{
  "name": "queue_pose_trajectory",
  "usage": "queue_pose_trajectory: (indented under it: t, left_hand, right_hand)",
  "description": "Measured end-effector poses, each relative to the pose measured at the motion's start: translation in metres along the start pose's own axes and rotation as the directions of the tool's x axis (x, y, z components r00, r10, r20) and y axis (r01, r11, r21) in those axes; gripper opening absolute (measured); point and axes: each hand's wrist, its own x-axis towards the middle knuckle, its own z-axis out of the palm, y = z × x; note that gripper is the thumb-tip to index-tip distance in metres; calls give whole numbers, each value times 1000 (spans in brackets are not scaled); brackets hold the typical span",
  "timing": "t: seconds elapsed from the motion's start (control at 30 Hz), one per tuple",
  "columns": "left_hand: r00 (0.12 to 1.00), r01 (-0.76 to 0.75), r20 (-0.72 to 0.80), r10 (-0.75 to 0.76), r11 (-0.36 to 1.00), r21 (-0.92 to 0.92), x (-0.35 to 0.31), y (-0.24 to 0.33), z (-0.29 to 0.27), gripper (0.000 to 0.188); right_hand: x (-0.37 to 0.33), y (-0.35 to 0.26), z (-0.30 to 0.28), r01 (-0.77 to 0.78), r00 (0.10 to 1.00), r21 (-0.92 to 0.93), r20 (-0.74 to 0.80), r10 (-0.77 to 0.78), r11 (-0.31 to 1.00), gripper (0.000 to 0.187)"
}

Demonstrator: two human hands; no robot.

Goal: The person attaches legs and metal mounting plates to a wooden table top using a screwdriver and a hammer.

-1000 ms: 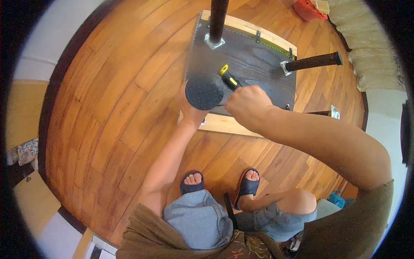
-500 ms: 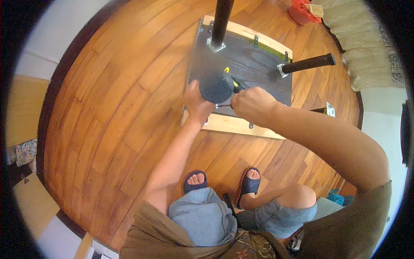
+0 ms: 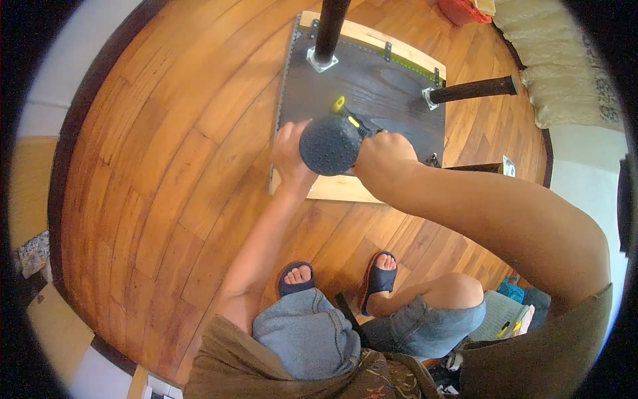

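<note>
An upturned table (image 3: pixel 399 110) lies on the floor before me, its dark underside up. One dark leg stands toward me, and its round, studded black foot (image 3: pixel 330 145) hides most of what is below. My left hand (image 3: pixel 291 156) is wrapped round that leg from the left. Close against its right side is my right hand (image 3: pixel 385 159), closed in a fist; what it grips is hidden by the fingers and the foot. A black and yellow tool (image 3: pixel 352 120) lies past the foot, its end close to my right hand; I cannot tell its kind.
Other dark legs stand on metal plates: one far left (image 3: pixel 327 33), one far right (image 3: pixel 472 92), one near right (image 3: pixel 475 167). Small black brackets (image 3: pixel 387 51) line the pale wooden edge. A red container (image 3: pixel 465 10) and a pale curtain (image 3: pixel 558 73) are at the back right; a grey case (image 3: pixel 500 312) sits by my knee.
The table has shifted slightly up and left in view. The metal shaft by my right hand is now out of sight, and more of the black and yellow tool shows.
</note>
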Motion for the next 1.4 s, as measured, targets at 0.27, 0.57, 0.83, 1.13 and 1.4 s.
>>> queue_pose_trajectory:
  t: [0.27,0.57,0.83,1.13,1.4]
  left_hand:
    - [987,159,4,-160,981,-115,22,33,-30,32]
    - [986,168,30,-166,950,-264,64,113,-111,35]
    - [992,123,27,-123,909,-399,62,115,-117,28]
    - [955,295,81,-286,879,-374,54,115,-111,31]
    - [935,347,45,-352,880,-325,52,122,-106,36]
  right_hand:
    - [6,1,5,-34,998,48,-43,36,998,26]
    - [-81,12,104,-108,923,98,-359,137,989,30]
    - [-143,47,125,-14,972,378,-214,102,926,39]
    - [-129,46,236,79,997,563,-42,-67,823,48]
    - [-110,44,315,113,991,731,-136,-19,673,48]
